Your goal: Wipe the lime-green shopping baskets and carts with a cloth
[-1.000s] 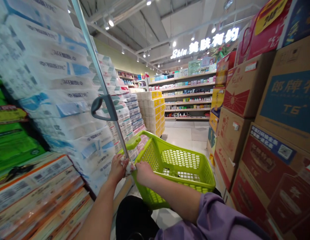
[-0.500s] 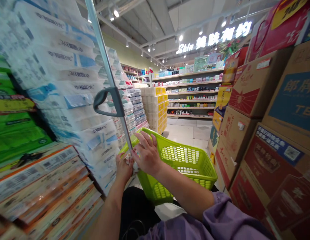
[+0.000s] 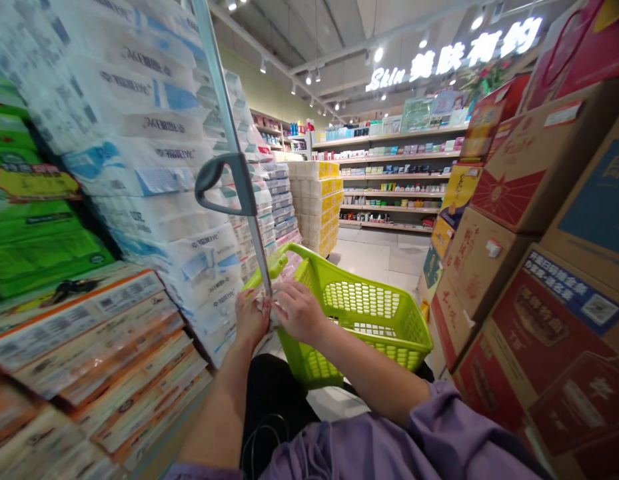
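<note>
A lime-green shopping basket (image 3: 376,341) with lattice walls stands in front of my knees. From its near left corner rises a silver metal pole (image 3: 228,110) with a grey loop handle (image 3: 224,185) partway up. At the pole's lower end, a crumpled white tissue (image 3: 262,300) is pinched in my left hand (image 3: 252,317). My right hand (image 3: 300,312) comes in from the other side, its fingers curled in against the pole's base and the tissue. The two hands almost meet, and they hide much of the tissue and the pole's foot.
Wrapped tissue packs (image 3: 154,127) are stacked high at left, beside green packages (image 3: 39,220) and flat boxes (image 3: 89,347). Cardboard cartons (image 3: 489,260) line the right side. Ahead are yellow-and-white packs (image 3: 316,207), tiled floor (image 3: 384,257) and stocked shelves (image 3: 389,160).
My right hand, raised with fingers spread over the basket rim, has come down and curled in at the pole's base. The view has shifted slightly; the left hand stays on the tissue.
</note>
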`<state>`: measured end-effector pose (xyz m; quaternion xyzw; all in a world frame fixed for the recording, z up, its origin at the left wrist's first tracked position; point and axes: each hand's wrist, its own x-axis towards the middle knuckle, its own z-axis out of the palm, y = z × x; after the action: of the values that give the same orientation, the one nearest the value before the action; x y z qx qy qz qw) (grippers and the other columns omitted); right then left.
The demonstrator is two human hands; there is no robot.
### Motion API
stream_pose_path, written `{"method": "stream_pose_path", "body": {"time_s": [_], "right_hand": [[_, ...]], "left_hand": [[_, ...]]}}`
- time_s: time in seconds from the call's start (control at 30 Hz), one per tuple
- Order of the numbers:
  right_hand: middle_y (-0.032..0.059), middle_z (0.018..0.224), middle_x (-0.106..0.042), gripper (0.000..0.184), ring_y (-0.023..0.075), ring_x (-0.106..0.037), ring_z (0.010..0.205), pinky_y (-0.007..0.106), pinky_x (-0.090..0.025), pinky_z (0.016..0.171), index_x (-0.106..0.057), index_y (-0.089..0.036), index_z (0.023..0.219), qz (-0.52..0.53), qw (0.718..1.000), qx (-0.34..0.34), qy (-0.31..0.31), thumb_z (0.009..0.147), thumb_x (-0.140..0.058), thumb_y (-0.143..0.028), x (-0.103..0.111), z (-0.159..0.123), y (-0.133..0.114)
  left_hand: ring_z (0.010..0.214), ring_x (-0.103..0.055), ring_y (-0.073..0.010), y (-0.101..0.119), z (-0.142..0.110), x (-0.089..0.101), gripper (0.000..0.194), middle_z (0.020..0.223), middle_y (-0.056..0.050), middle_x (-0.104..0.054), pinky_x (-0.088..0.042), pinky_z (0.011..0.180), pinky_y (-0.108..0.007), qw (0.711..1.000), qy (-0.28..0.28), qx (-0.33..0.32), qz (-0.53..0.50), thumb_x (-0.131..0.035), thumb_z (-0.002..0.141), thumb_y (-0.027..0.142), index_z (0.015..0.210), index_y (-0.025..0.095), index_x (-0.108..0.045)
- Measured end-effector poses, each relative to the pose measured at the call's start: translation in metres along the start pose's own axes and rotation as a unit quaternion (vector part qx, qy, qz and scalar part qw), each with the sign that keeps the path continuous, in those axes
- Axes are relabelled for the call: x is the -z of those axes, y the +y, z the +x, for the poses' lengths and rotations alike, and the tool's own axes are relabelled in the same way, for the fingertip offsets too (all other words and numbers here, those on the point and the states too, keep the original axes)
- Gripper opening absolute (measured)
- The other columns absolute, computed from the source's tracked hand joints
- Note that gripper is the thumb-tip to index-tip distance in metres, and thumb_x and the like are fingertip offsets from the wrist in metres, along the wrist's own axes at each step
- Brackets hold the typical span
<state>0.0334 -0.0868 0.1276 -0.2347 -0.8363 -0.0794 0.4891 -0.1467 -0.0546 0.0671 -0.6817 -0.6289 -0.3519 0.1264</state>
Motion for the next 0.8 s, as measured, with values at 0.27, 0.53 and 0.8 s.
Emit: {"method": "stream_pose_path", "body": {"time_s": [0.27,0.53,0.8], "right_hand": [[0.0106,0.122,-0.058,0.028,0.0219,-0.05,0.115,0.037,-0.041,0.103,-0.058,-0.016,0.112,-0.012,0.995,-0.019,-0.102,0.084,-0.056,-0.014,-0.05,-0.047,0.011],[0.0085,0.1,-0.063,0.019,0.0232,-0.054,0.097,0.037,-0.046,0.09,-0.06,-0.018,0.1,-0.051,0.987,-0.074,-0.132,0.082,-0.056,-0.015,-0.054,-0.047,0.022],[0.0111,0.105,-0.059,0.042,0.024,-0.052,0.1,0.038,-0.047,0.091,-0.056,-0.016,0.121,-0.099,0.98,-0.13,-0.115,0.079,-0.051,-0.012,-0.043,-0.08,0.045]], "left_hand": [[0.121,-0.046,-0.0302,0.016,-0.003,0.005,0.039,0.111,-0.013,-0.065,-0.027,0.111,-0.054,0.998,0.009,0.005,0.056,-0.033,0.093,0.036,0.082,0.017,-0.066],[0.12,-0.047,-0.0257,0.017,-0.003,0.001,0.049,0.105,-0.01,-0.066,-0.027,0.112,-0.048,0.999,0.013,0.001,0.038,-0.021,0.096,0.036,0.087,0.018,-0.066],[0.118,-0.048,-0.0277,0.022,0.007,0.003,0.04,0.101,-0.009,-0.066,-0.027,0.112,-0.049,0.997,-0.009,-0.043,0.07,-0.032,0.094,0.039,0.088,0.021,-0.068]]}}
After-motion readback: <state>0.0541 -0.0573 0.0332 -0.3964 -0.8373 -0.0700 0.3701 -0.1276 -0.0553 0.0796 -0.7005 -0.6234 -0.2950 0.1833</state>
